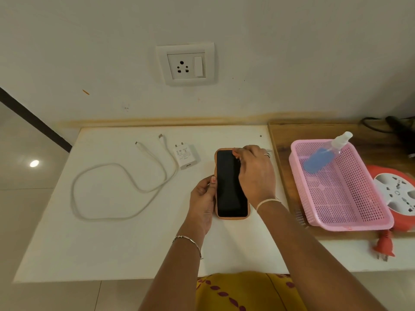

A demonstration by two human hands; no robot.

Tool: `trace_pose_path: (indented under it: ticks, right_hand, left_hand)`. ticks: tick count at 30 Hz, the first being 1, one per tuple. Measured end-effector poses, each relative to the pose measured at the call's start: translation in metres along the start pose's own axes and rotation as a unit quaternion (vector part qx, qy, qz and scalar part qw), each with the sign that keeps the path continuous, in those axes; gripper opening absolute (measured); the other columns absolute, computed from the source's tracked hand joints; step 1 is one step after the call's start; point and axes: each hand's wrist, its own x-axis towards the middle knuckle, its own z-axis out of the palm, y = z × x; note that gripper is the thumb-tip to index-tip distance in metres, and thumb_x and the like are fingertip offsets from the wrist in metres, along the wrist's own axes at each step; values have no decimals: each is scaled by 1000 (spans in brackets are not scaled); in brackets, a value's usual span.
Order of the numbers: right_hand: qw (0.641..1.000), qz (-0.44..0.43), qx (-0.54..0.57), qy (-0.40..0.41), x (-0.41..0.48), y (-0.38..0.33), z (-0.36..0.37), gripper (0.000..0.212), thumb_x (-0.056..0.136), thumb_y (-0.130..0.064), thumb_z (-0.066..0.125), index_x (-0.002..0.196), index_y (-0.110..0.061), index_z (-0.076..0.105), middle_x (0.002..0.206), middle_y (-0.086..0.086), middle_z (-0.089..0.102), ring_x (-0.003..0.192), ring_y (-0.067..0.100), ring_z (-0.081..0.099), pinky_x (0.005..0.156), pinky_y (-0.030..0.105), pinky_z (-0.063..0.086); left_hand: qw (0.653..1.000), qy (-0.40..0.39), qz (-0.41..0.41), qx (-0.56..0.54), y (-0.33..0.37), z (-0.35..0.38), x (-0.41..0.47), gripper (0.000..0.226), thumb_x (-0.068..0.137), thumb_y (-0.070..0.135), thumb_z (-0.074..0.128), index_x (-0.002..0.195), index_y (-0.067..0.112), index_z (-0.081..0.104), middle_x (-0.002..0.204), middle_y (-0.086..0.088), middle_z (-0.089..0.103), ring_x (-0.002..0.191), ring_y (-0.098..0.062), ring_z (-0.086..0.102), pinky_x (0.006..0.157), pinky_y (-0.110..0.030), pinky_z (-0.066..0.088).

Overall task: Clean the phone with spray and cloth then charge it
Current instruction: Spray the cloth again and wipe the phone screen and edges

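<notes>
A phone [229, 187] with a dark screen and an orange case lies flat on the white table [112, 243]. My left hand [203, 200] grips its left edge, thumb on the rim. My right hand [253, 171] rests on the phone's upper right part with the fingertips bunched and pressed to the screen. A thin white sliver of cloth [269, 150] peeks out past the knuckles; the rest is hidden under the hand. The spray bottle [323, 156] of blue liquid lies tilted in the pink basket [350, 216]. A white charger plug [185, 156] and white cable [116, 176] lie to the left.
A wall socket [186, 65] with a switch is on the wall behind the table. An orange extension reel [397, 196] sits right of the basket on a wooden board [280, 135], its orange plug [384, 245] hanging near the front edge. Dark cables lie at the far right.
</notes>
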Motion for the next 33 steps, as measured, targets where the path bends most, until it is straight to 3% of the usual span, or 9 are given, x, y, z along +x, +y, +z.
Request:
trace_pose_path:
  ticks: [4, 14, 24, 27, 33]
  right_hand:
    - [1000, 19, 2, 5, -2, -4, 3, 31, 89, -3, 55, 117, -12, 64, 116, 7, 60, 105, 25, 53, 87, 33, 49]
    - [991, -119, -6, -58, 2, -16, 11, 37, 78, 3, 60, 112, -11, 65, 113, 4, 59, 106, 24, 51, 75, 35, 52]
    - [1000, -24, -19, -3, 0, 6, 2, 32, 86, 1, 57, 115, -10, 65, 112, 8, 60, 102, 25, 53, 82, 32, 49]
    - [998, -56, -3, -18, 5, -1, 6, 34, 83, 4, 58, 113, -10, 65, 112, 6, 60, 102, 25, 52, 80, 32, 48]
    - [987, -149, -11, -67, 8, -3, 12, 39, 77, 6, 62, 112, -11, 66, 114, 5, 59, 105, 26, 51, 79, 36, 52]
  left_hand:
    - [1000, -2, 3, -16, 1, 1, -1, 18, 93, 26, 57, 100, 17, 71, 101, -4, 75, 94, -19, 70, 75, -28, 54]
    - [1000, -9, 7, -2, 0, -1, 1, 19, 94, 29, 57, 102, 18, 71, 97, -3, 75, 90, -20, 70, 73, -29, 55]
    - [1000, -9, 5, 14, -1, -1, 3, 21, 94, 31, 56, 102, 17, 70, 103, -4, 74, 99, -23, 69, 80, -32, 55]
    - [1000, -16, 5, -2, 0, -2, 2, 19, 94, 28, 56, 100, 16, 70, 99, -5, 75, 94, -21, 70, 73, -27, 56]
    - [1000, -14, 4, 3, 0, -2, 2, 21, 94, 27, 56, 104, 15, 70, 105, -8, 74, 100, -24, 69, 78, -29, 54]
